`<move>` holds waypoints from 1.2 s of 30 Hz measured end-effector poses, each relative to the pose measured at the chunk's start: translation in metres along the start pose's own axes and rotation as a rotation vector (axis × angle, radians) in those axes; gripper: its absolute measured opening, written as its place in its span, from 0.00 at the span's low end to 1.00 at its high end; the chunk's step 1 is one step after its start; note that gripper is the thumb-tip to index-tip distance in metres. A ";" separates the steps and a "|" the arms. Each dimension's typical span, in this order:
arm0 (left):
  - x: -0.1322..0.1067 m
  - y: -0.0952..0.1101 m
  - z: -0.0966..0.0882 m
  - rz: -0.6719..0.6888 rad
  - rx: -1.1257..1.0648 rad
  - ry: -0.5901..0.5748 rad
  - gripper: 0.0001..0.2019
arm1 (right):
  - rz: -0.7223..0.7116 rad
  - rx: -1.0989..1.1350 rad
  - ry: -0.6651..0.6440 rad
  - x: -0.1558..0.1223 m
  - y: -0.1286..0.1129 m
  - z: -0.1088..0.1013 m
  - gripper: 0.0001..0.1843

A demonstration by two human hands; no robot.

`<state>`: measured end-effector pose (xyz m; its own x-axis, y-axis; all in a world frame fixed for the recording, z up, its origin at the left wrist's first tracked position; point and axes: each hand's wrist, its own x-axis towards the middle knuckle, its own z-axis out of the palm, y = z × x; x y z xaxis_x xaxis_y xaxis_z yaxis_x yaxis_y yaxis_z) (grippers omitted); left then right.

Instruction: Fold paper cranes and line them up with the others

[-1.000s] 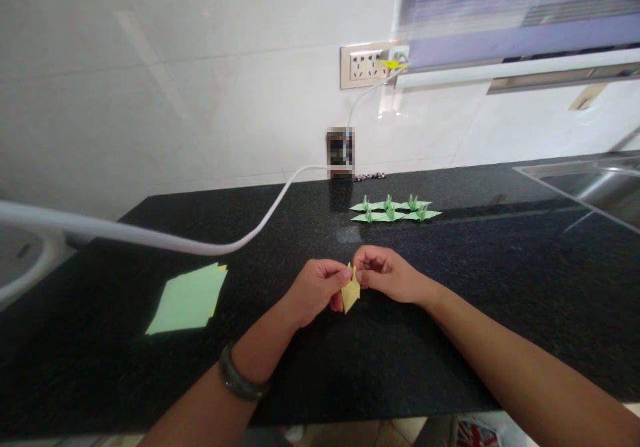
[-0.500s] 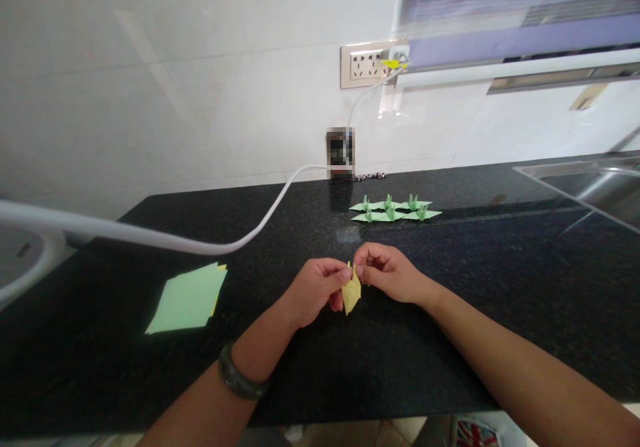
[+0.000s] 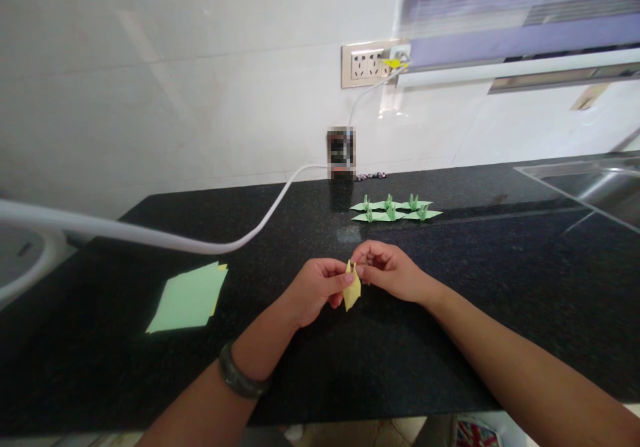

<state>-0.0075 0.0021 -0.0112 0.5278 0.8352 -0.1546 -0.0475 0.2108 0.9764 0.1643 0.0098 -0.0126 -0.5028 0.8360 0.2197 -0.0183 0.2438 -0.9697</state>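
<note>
While both hands meet over the middle of the black granite countertop [image 3: 450,340], the left hand [image 3: 315,290] and the right hand [image 3: 387,274] each pinch an upper point of a small folded yellow paper piece [image 3: 352,290], thumbs and forefingers closed on it from either side. The yellow piece hangs between the fingertips just above the counter surface, its lower tip pointing down. A dark bracelet [image 3: 240,379] sits on the left wrist. To the left on the counter lies a stack of light green and yellow paper squares [image 3: 187,298]. Farther back and slightly right, a cluster of green paper cranes [image 3: 395,210] rests in two rows. A white cable [image 3: 200,242] curves across the far left of the counter toward the wall, where a socket panel [image 3: 367,65] is mounted. A steel sink [image 3: 595,184] shows at the far right
</note>
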 end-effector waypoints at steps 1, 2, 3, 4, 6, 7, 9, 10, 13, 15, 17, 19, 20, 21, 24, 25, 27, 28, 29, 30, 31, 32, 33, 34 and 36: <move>0.000 0.000 0.000 0.003 0.012 0.001 0.12 | -0.002 -0.001 -0.007 0.000 0.000 0.000 0.07; 0.000 -0.001 -0.001 0.004 0.021 0.003 0.12 | -0.002 -0.004 -0.014 0.000 0.000 -0.001 0.07; 0.001 -0.001 -0.001 0.005 0.028 0.006 0.12 | 0.000 -0.009 -0.018 0.000 0.000 -0.002 0.06; 0.001 -0.001 -0.001 0.007 0.034 0.010 0.12 | 0.003 -0.018 -0.019 -0.001 0.001 -0.002 0.06; 0.001 0.000 -0.001 0.013 0.044 0.021 0.12 | 0.017 -0.052 -0.020 -0.001 0.001 -0.003 0.06; 0.001 0.000 -0.001 0.016 0.053 0.028 0.13 | 0.025 -0.072 -0.023 -0.002 0.002 -0.004 0.06; 0.001 0.002 0.000 0.019 0.083 0.051 0.13 | 0.040 -0.105 -0.037 -0.002 0.002 -0.005 0.06; 0.000 0.002 0.001 0.020 0.103 0.065 0.13 | 0.044 -0.119 -0.046 -0.002 0.002 -0.005 0.07; 0.000 0.004 0.002 0.031 0.139 0.090 0.13 | 0.027 -0.191 -0.040 -0.002 0.000 -0.005 0.06; 0.000 0.004 0.002 0.038 0.130 0.094 0.13 | -0.019 -0.294 -0.003 -0.002 -0.002 -0.004 0.04; 0.000 0.004 0.003 0.036 0.110 0.108 0.13 | -0.096 -0.410 0.047 -0.001 -0.004 -0.003 0.03; 0.001 0.004 0.004 0.024 0.092 0.129 0.13 | -0.173 -0.488 0.089 -0.001 -0.006 -0.002 0.02; 0.001 0.004 0.004 0.018 0.086 0.138 0.12 | -0.205 -0.509 0.102 -0.001 -0.006 -0.001 0.02; 0.000 0.005 0.005 0.015 0.081 0.146 0.12 | -0.227 -0.520 0.109 -0.001 -0.006 -0.001 0.02; 0.000 0.005 0.005 0.029 0.084 0.165 0.11 | -0.266 -0.541 0.116 -0.001 -0.004 -0.001 0.03; 0.001 0.005 0.005 0.038 0.089 0.169 0.10 | -0.273 -0.550 0.115 -0.001 -0.004 -0.001 0.03; 0.002 0.003 0.004 0.054 0.096 0.176 0.11 | -0.281 -0.573 0.116 -0.001 -0.004 0.000 0.04; 0.002 0.001 0.004 0.058 0.100 0.182 0.11 | -0.284 -0.585 0.116 -0.001 -0.004 0.000 0.04; 0.003 0.000 0.003 0.062 0.104 0.189 0.11 | -0.286 -0.596 0.114 -0.001 -0.004 0.000 0.04; 0.003 -0.001 0.003 0.066 0.108 0.196 0.11 | -0.289 -0.606 0.111 -0.001 -0.004 0.001 0.04; 0.004 -0.002 0.003 0.070 0.108 0.204 0.11 | -0.292 -0.614 0.108 -0.001 -0.005 0.001 0.04; 0.004 -0.002 0.003 0.072 0.107 0.210 0.11 | -0.294 -0.622 0.102 -0.001 -0.005 0.001 0.04; 0.004 -0.003 0.003 0.073 0.105 0.214 0.11 | -0.295 -0.629 0.098 -0.001 -0.005 0.002 0.04; 0.004 -0.003 0.003 0.072 0.103 0.215 0.11 | -0.295 -0.635 0.095 -0.002 -0.005 0.002 0.04; 0.004 -0.002 0.003 0.068 0.098 0.220 0.11 | -0.294 -0.641 0.096 -0.002 -0.005 0.002 0.04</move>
<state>-0.0030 0.0035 -0.0132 0.3287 0.9384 -0.1069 0.0114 0.1092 0.9940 0.1633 0.0059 -0.0083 -0.4763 0.7235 0.4997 0.3852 0.6826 -0.6211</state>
